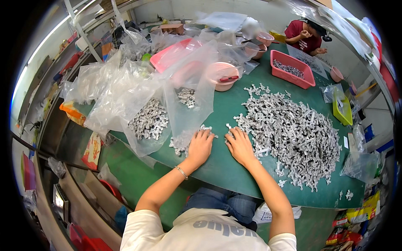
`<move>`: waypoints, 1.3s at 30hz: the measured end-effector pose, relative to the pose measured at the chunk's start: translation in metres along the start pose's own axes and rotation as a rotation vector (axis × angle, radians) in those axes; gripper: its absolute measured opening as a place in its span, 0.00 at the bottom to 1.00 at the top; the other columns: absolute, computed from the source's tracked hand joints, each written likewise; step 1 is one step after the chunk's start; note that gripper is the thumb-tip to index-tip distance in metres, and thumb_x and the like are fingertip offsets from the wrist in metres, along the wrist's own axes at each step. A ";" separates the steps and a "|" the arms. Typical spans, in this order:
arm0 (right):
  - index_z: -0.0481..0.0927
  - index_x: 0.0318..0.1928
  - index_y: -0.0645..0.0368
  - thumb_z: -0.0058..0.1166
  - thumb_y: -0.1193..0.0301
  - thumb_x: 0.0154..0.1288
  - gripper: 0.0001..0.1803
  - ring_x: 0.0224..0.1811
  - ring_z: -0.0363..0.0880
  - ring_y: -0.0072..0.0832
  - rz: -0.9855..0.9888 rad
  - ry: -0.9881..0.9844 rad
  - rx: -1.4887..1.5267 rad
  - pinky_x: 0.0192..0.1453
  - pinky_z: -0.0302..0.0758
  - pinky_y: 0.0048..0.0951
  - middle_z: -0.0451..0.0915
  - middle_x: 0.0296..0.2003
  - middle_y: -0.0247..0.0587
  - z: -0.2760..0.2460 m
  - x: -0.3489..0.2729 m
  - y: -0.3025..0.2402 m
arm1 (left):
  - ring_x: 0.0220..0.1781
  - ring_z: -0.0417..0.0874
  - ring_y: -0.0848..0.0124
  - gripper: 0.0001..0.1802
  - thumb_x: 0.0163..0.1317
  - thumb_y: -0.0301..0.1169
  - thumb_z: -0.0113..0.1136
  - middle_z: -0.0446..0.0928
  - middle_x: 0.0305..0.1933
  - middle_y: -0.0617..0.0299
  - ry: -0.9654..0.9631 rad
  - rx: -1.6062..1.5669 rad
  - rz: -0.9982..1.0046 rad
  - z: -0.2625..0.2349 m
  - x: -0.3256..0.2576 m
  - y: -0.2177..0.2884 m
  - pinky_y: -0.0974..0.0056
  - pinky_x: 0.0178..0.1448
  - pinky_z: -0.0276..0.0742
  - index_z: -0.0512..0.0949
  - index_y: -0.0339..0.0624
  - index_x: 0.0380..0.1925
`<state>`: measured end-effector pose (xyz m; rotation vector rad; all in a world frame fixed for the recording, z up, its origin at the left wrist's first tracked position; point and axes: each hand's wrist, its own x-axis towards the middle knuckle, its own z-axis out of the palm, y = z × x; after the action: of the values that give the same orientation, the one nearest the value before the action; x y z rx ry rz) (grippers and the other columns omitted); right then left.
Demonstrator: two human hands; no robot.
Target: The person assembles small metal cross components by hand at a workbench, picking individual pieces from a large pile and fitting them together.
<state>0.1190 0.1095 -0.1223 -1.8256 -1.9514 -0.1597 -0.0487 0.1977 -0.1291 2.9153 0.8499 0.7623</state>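
Note:
My left hand (pixel 201 146) lies palm down over a few small grey curved parts (pixel 180 147) near the table's front edge, just beside a clear plastic bag (pixel 190 121). What is under its palm is hidden. My right hand (pixel 240 144) rests on the green table with its fingers a little apart, and one small part (pixel 228 125) shows by its fingertips. To the right of that hand spreads a large heap of the same grey parts (pixel 297 142). Another clear bag (pixel 138 111), left of my left hand, has a smaller pile of parts (pixel 149 120) at its mouth.
A pink bowl (pixel 224 85) with a red-handled tool (pixel 228 78) stands beyond my hands. Farther right are a pink basket of parts (pixel 307 75) and a yellow-green tray (pixel 344 109). A co-worker in a dark red shirt (pixel 298 35) sits across the table (pixel 226 113).

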 end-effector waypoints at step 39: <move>0.77 0.36 0.68 0.51 0.73 0.61 0.09 0.13 0.64 0.14 1.065 0.504 1.227 0.16 0.60 0.14 0.74 0.19 0.34 -0.102 -0.131 -0.022 | 0.46 0.74 0.67 0.22 0.50 0.16 0.56 0.70 0.47 0.55 -0.242 -1.197 -0.244 -0.062 -0.009 0.141 0.66 0.49 0.73 0.70 0.38 0.48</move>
<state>0.1247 -0.0524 -0.0801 -1.4138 -0.3027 0.6846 -0.0133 0.0654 -0.0583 1.7492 0.4426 0.5687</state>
